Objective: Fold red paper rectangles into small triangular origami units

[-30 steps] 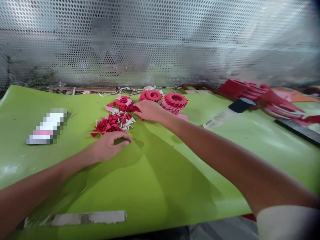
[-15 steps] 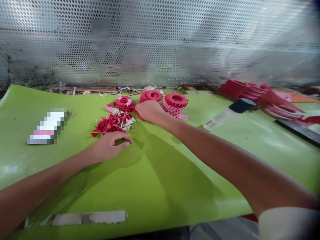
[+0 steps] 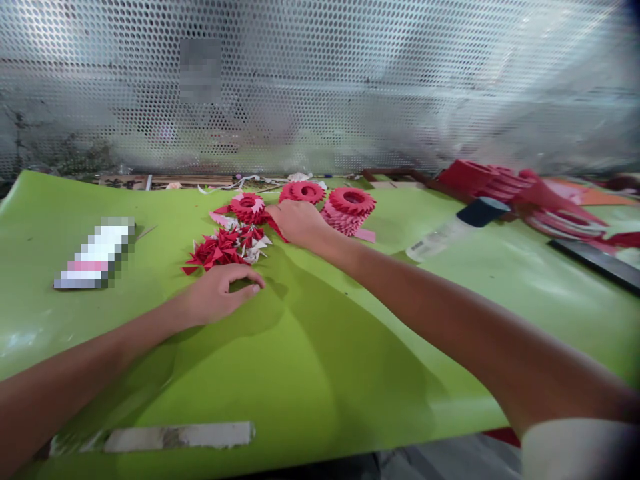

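Observation:
On the green table cover, my left hand (image 3: 220,293) rests with thumb and fingers curved apart and nothing between them. Just beyond it lies a pile of small folded paper pieces (image 3: 220,250) in red and white. My right hand (image 3: 297,222) reaches farther out, its fingers closed on a red paper piece (image 3: 277,228) whose edge shows below the knuckles; the fingertips are partly hidden. Left of that hand sits a red and pink folded-paper ring (image 3: 249,207). Behind it is another red ring (image 3: 306,191), and to its right stands a taller red and pink ring stack (image 3: 347,212).
A clear bottle with a dark cap (image 3: 460,227) lies at the right. Red paper rolls and strips (image 3: 495,180) are heaped behind it, near a dark flat bar (image 3: 595,267). A blurred-out white item (image 3: 97,257) lies left. A perforated metal screen (image 3: 320,87) closes the back.
My right hand has shifted very slightly, its fingers turning a little over the red paper piece. The left hand stays where it was.

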`<state>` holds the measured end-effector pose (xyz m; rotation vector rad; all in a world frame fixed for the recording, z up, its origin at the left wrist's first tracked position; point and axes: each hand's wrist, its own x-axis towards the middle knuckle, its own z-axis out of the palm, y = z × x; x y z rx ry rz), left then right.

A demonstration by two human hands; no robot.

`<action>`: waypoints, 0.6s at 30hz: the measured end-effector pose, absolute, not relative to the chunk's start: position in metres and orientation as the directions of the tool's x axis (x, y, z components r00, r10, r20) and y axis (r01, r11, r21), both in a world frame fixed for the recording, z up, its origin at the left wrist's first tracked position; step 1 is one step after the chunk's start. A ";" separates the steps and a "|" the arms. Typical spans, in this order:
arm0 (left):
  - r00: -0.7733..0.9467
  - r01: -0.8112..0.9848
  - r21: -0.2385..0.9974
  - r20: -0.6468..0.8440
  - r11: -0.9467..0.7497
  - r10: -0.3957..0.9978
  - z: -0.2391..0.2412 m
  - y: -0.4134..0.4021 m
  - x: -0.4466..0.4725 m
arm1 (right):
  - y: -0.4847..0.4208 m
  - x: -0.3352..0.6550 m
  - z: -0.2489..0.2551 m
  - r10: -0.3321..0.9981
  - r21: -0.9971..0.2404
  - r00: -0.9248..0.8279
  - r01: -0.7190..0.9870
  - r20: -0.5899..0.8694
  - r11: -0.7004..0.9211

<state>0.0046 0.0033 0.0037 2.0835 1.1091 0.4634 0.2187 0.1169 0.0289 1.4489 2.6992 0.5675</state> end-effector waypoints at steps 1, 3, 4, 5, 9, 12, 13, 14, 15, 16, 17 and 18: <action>0.563 0.563 0.738 -0.012 -0.373 0.826 0.003 0.003 0.004 | 0.117 0.219 0.029 0.800 0.321 -0.579 0.796 0.156 0.514; 0.556 0.558 0.740 0.003 -0.376 0.831 0.001 0.003 0.004 | 0.117 0.220 0.029 0.780 0.308 -0.603 0.784 0.167 0.539; 0.552 0.557 0.740 0.009 -0.377 0.834 0.000 0.004 0.004 | 0.117 0.221 0.030 0.775 0.302 -0.609 0.781 0.171 0.547; 0.551 0.558 0.739 0.011 -0.378 0.834 -0.001 0.004 0.004 | 0.117 0.221 0.030 0.774 0.296 -0.610 0.781 0.173 0.550; 0.555 0.558 0.733 0.018 -0.388 0.832 -0.002 0.004 0.004 | 0.120 0.221 0.034 0.787 0.267 -0.596 0.794 0.160 0.546; 0.559 0.559 0.733 0.013 -0.388 0.829 -0.001 0.003 0.003 | 0.121 0.222 0.036 0.802 0.247 -0.580 0.806 0.141 0.539; 0.561 0.561 0.733 0.006 -0.385 0.828 0.000 0.003 0.003 | 0.121 0.222 0.036 0.810 0.245 -0.570 0.812 0.138 0.530; 0.561 0.564 0.732 -0.001 -0.382 0.828 0.000 0.003 0.003 | 0.120 0.223 0.037 0.817 0.245 -0.561 0.817 0.134 0.521; 0.562 0.566 0.732 -0.007 -0.378 0.827 0.000 0.003 0.003 | 0.120 0.223 0.037 0.822 0.248 -0.554 0.821 0.130 0.514; 0.561 0.567 0.732 -0.009 -0.377 0.828 0.000 0.003 0.003 | 0.119 0.223 0.037 0.826 0.253 -0.550 0.822 0.126 0.509; 0.560 0.567 0.732 -0.007 -0.377 0.828 0.000 0.003 0.003 | 0.118 0.223 0.038 0.827 0.261 -0.548 0.822 0.121 0.506; 0.560 0.565 0.733 -0.003 -0.379 0.828 0.000 0.003 0.004 | 0.117 0.223 0.038 0.828 0.269 -0.549 0.820 0.116 0.506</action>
